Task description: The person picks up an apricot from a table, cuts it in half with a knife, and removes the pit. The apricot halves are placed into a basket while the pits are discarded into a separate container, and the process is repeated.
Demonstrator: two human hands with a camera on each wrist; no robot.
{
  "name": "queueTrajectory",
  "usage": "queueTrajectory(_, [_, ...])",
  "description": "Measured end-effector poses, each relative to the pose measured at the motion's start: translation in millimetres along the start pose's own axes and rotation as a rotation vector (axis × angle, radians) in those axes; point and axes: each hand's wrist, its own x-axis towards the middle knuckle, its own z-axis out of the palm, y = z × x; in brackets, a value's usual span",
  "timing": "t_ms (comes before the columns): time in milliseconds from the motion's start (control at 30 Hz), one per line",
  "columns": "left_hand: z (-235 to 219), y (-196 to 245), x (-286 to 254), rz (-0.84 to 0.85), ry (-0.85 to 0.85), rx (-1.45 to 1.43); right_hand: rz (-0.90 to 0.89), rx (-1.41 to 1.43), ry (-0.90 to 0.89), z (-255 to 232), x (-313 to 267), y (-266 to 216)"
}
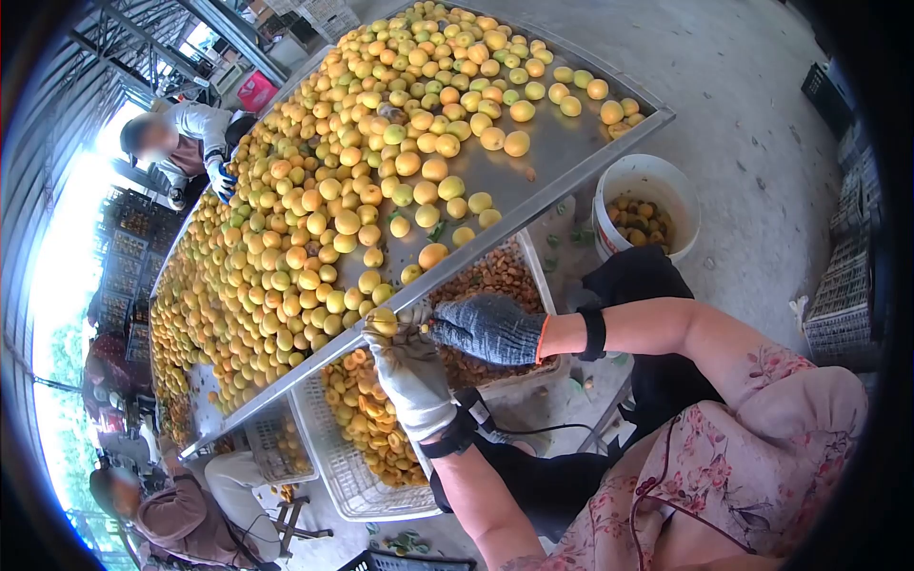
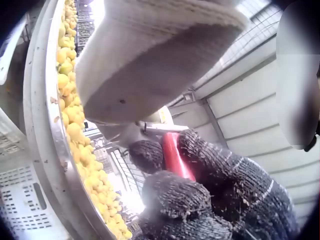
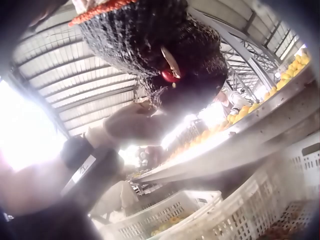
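My left hand (image 1: 411, 379), in a whitish glove, holds a yellow apricot (image 1: 381, 322) at the near edge of the metal table (image 1: 562, 195). Right beside it is my right hand (image 1: 490, 328), in a dark grey knit glove with an orange cuff. It grips a small knife by its red handle (image 2: 176, 152), and the blade (image 2: 162, 128) points toward the left glove. Much of the blade is hidden behind the gloves. Many loose apricots (image 1: 314, 205) cover the table. Below the hands stands a crate of brown pits (image 1: 500, 276), and left of it a white crate (image 1: 357, 504) with split apricots.
A white bucket (image 1: 602, 224) with fruit in it stands right of the table. One person (image 1: 195, 133) with blue gloves reaches in from the far side; another person (image 1: 186, 514) sits at the lower left. Stacked crates (image 1: 843, 285) line the right side.
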Motion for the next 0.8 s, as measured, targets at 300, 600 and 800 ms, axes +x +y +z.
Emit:
queueTrajectory(300, [-3, 5, 2, -0.015, 0.216, 0.121, 0.009, -0.008, 0.037, -2, 2, 0])
queueTrajectory(600, [6, 2, 4, 0.024, 0.216, 0.386, -0.036, -0.016, 0.107, 10, 8, -1])
queueTrajectory(800, [-2, -8, 5, 0.106, 0.196, 0.459, -0.019, -0.107, 0.000, 35, 1, 26])
